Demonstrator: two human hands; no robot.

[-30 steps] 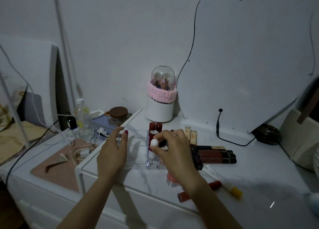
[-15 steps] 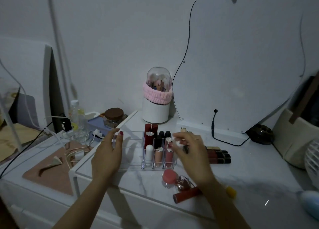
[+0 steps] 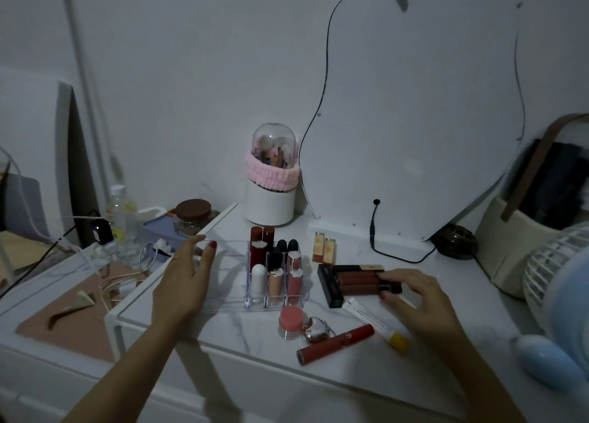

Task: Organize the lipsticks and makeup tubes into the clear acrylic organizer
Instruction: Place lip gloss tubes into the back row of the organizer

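The clear acrylic organizer point(image 3: 223, 295) stands on the white marble top. Its right compartments hold several upright lipsticks point(image 3: 275, 272); its left section is bare. My left hand point(image 3: 183, 279) rests on that left section, fingers nearly straight. To the right, my right hand point(image 3: 417, 298) pinches the black cap ends of two dark brown lip tubes point(image 3: 358, 284) lying beside a black box point(image 3: 331, 287). Loose items lie nearby: two peach tubes point(image 3: 325, 247), a white tube with a yellow cap point(image 3: 373, 320) and a red lip tube point(image 3: 338, 343).
A pink-lidded jar point(image 3: 290, 322) and a silver heart charm point(image 3: 315, 330) sit in front of the organizer. Behind stand a brush holder with a pink band point(image 3: 272, 183) and a mirror point(image 3: 414, 119) with its cable point(image 3: 376, 234). A fan point(image 3: 557, 279) is at the right.
My right hand let go of a white-capped tube in the organizer, then moved right onto the brown lip tubes. My left hand stayed on the organizer.
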